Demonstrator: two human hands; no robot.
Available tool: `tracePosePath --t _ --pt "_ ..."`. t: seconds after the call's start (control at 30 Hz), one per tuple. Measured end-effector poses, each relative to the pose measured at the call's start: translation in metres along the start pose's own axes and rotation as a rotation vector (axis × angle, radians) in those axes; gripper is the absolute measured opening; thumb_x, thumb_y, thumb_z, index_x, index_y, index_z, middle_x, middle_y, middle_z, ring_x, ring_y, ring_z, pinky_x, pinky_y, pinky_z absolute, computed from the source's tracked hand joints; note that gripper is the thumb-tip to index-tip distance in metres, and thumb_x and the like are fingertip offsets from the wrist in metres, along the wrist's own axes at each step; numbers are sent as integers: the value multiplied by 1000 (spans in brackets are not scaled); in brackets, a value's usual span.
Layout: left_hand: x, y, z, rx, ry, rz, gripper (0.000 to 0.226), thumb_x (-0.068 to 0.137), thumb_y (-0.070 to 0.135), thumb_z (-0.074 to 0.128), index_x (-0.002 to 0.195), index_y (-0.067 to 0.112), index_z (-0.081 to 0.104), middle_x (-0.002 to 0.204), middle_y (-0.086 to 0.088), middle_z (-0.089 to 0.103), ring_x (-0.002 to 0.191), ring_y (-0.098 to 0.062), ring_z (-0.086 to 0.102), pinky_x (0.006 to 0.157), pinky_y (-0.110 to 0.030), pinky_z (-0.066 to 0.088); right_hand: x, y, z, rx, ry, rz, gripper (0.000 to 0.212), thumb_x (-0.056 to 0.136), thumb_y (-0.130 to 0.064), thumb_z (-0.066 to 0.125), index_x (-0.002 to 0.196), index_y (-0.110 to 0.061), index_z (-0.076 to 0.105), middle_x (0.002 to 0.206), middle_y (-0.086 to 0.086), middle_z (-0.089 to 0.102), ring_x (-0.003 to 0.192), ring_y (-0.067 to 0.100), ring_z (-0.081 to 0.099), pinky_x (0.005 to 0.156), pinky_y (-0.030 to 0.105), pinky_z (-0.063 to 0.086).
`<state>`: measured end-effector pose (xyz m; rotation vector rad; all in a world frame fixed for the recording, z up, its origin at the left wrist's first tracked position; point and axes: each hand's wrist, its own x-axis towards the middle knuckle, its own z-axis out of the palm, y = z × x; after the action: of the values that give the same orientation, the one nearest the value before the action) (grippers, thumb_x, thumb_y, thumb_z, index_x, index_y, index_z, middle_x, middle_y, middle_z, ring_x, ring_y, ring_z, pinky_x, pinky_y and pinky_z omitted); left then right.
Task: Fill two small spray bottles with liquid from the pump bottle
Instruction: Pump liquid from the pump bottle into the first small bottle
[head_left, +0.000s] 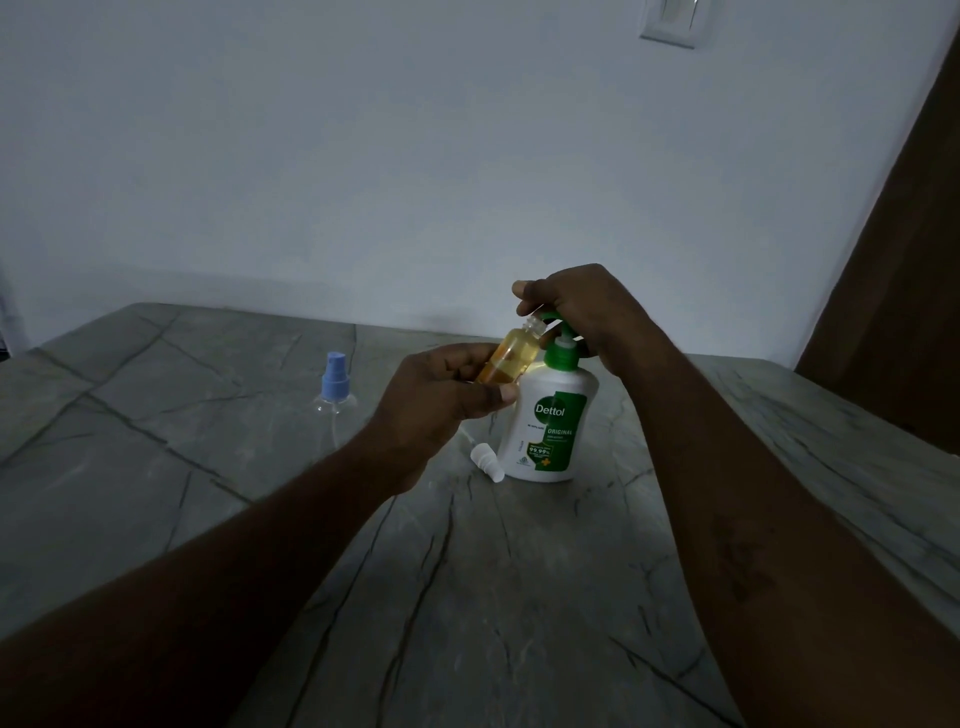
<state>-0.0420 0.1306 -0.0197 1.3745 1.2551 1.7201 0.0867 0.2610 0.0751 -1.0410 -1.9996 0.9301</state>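
The small uncapped spray bottle (511, 358) was gripped in the left hand (447, 400), fingers wrapped round the lower body and thumb pressed across the front, and it was tilted so the open neck sat right under the green spout of the pump bottle (550, 415). The pump head was covered by the right hand (576, 306), fingers curled down over the top in what looked like a pressing grip, though how far down it was pushed couldn't really be told. Amber liquid was already in the held bottle, up past the halfway mark from the look of it, with clear space left near the shoulder, so a few more pumps were probably needed there. The pump bottle itself was white and opaque, so its level couldn't be judged. Its base was planted on the grey marble-look table (467, 597), and just beside it lay a white sprayer cap (487, 461) on its side, most likely the one taken off the bottle being filled. Well off to the left stood the second spray bottle (335, 405), clear, blue top on, and seemingly empty. So roughly: one bottle partly done and not yet recapped, the other not started.
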Motion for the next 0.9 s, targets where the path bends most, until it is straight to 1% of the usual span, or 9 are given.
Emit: tracePosePath --t 0.2,0.33,0.43,0.57,0.73,0.8,0.9 --pt "0 -2 0 11 -2 -8 39 84 4 76 122 12 72 109 -6 78 106 -24 72 95 -40 56 0 2 0 38 -25 23 28 89 -42 73 89 -14 80 87 -2 77 72 15 67 67 29 52" --pt "1 -2 0 16 4 -15 41 84 5 76 123 11 71 111 -6 78 107 -24 72 97 -42 56 -1 2 1 52 -30 24 26 87 -38 74 87 -13 81 85 -4 78 67 14 67 66 29 55" --pt "1 -2 0 18 11 -18 40 84 4 76 122 13 72 110 -5 78 106 -23 73 96 -41 56 -1 3 1 71 -42 33 20 86 -32 73 87 -13 80 99 -3 79 74 16 68 70 32 57" --pt "1 -2 1 10 9 -14 39 84 5 76 122 13 72 109 -5 78 106 -23 73 96 -41 56 -3 3 1 64 -43 38 21 87 -32 73 90 -12 80 97 -1 79 71 15 67 64 28 56" --pt "0 -2 1 -1 10 -16 38 83 4 76 120 15 73 108 -4 78 105 -23 73 95 -40 56 -6 1 0 73 -42 40 20 90 -33 73 88 -14 79 84 -3 75 60 10 64 44 15 47" --pt "0 -2 1 -3 10 -17 39 83 4 76 121 14 72 108 -5 78 105 -23 73 95 -40 57 -7 1 0 66 -42 40 20 90 -34 74 89 -15 79 81 -4 74 59 10 64 43 14 46" --pt "0 -2 1 -8 10 -16 40 83 3 77 122 12 72 108 -5 78 105 -23 73 96 -40 57 -7 1 1 61 -41 45 22 90 -35 74 91 -14 79 82 -4 74 64 13 66 51 20 50"
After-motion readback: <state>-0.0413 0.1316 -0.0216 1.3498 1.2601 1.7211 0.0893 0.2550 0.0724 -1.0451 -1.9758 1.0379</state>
